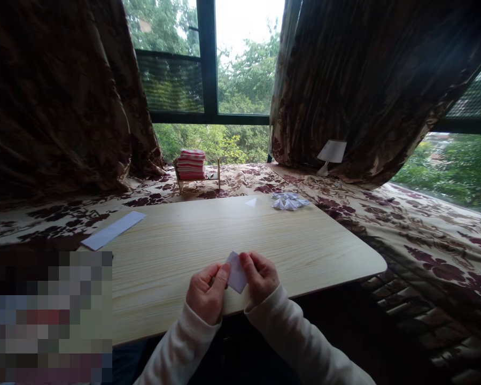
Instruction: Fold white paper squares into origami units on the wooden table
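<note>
Between my two hands is a small folded piece of white paper (237, 275), held up above the near edge of the table (176, 267) with a corner pointing down. My left hand (209, 291) pinches its left side, thumb on the front face. On the right side my right hand (261, 277) grips it the same way, the other fingers curled behind and partly hidden. Several folded white paper pieces (289, 201) lie in a cluster at the table's far right. One flat paper triangle (251, 202) rests left of them.
A long white paper strip stack (114, 230) lies at the table's left end. Beyond the table, a small rack (198, 179) bears pink-and-white folded cloths (191, 164). A white lamp (331, 152) stands on the patterned cover (404, 230). Pixelation hides the lower left corner.
</note>
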### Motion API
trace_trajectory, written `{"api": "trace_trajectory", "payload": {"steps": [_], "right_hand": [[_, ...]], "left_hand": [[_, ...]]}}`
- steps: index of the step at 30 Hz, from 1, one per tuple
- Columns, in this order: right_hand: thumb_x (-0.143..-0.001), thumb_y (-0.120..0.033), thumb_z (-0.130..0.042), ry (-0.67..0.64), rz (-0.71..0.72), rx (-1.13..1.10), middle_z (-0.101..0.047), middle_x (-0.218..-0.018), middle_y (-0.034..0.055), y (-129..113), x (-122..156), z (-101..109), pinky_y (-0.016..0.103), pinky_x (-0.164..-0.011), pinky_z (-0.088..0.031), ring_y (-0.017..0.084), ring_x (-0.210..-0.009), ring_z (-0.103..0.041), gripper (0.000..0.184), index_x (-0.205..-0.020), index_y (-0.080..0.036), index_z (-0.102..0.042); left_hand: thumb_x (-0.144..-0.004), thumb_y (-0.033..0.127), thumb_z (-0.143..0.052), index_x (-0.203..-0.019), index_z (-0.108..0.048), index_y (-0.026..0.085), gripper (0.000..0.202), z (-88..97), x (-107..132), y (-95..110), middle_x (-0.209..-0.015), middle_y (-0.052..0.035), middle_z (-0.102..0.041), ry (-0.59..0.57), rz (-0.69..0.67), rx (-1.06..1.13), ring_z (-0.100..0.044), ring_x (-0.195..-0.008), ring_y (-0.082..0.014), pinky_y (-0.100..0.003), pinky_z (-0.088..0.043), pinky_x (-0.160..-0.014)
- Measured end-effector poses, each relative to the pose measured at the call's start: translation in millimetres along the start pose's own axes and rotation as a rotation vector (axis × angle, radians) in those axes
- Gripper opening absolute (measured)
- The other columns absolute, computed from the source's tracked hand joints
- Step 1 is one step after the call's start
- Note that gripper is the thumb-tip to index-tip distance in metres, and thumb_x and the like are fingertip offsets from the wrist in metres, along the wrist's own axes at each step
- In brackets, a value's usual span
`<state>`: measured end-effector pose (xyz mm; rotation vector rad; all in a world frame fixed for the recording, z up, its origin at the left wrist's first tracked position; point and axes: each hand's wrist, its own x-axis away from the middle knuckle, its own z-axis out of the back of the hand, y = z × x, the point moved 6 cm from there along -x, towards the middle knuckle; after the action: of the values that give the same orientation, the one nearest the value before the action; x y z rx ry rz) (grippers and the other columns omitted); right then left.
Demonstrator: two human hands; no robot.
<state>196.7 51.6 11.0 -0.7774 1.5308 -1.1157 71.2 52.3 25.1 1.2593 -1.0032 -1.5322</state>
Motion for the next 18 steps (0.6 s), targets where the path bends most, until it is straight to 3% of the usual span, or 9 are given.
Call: {"api": "trace_trajectory", "payload": {"steps": [3, 8, 14, 18], "right_hand": [[-0.079, -0.045, -0.046, 0.004, -0.013, -0.006, -0.034, -0.048, -0.0046, 3.3, -1.7, 0.1, 0.02, -0.041, -0.025, 0.007, -0.045, -0.031, 0.039, -0.053, -0.016, -0.045], [-0.074, -0.044, -0.054, -0.064, -0.076, -0.004, -0.042, -0.049, -0.0036, 6.4, -1.8, -4.6, 0.02, -0.041, -0.028, 0.008, -0.046, -0.035, 0.033, -0.063, -0.013, -0.056], [-0.078, -0.044, -0.049, -0.019, -0.011, -0.04, -0.038, -0.048, -0.0045, 0.7, 1.2, -3.3, 0.02, -0.04, -0.027, 0.007, -0.044, -0.033, 0.037, -0.056, -0.015, -0.049], [-0.076, -0.046, -0.051, -0.02, -0.066, -0.078, -0.037, -0.048, -0.0046, 6.3, -1.2, -3.3, 0.02, -0.04, -0.027, 0.007, -0.045, -0.033, 0.037, -0.055, -0.015, -0.049]], "left_hand": [[-0.073, 0.036, -0.052, -0.055, -0.056, 0.014, 0.029, 0.3, -0.6, -1.5, -0.048, 0.0037, -0.042, -0.01, 0.023, 0.03, -0.038, -0.048, -0.0083, -0.02, -0.029, -0.046], [-0.07, 0.035, -0.055, -0.056, -0.059, 0.013, 0.026, 2.1, -1.1, -4.1, -0.049, 0.0031, -0.044, 0.013, 0.011, -0.013, -0.039, -0.049, -0.0091, -0.02, -0.031, -0.047], [-0.075, 0.037, -0.049, -0.051, -0.05, 0.015, 0.033, 0.2, -0.3, -1.4, -0.047, 0.0037, -0.038, -0.025, -0.013, -0.009, -0.037, -0.047, -0.0086, -0.021, -0.029, -0.046], [-0.073, 0.038, -0.051, -0.057, -0.056, 0.013, 0.03, 0.1, -1.3, -5.2, -0.049, 0.0028, -0.042, -0.043, 0.014, -0.006, -0.038, -0.049, -0.0094, -0.021, -0.03, -0.046]]}}
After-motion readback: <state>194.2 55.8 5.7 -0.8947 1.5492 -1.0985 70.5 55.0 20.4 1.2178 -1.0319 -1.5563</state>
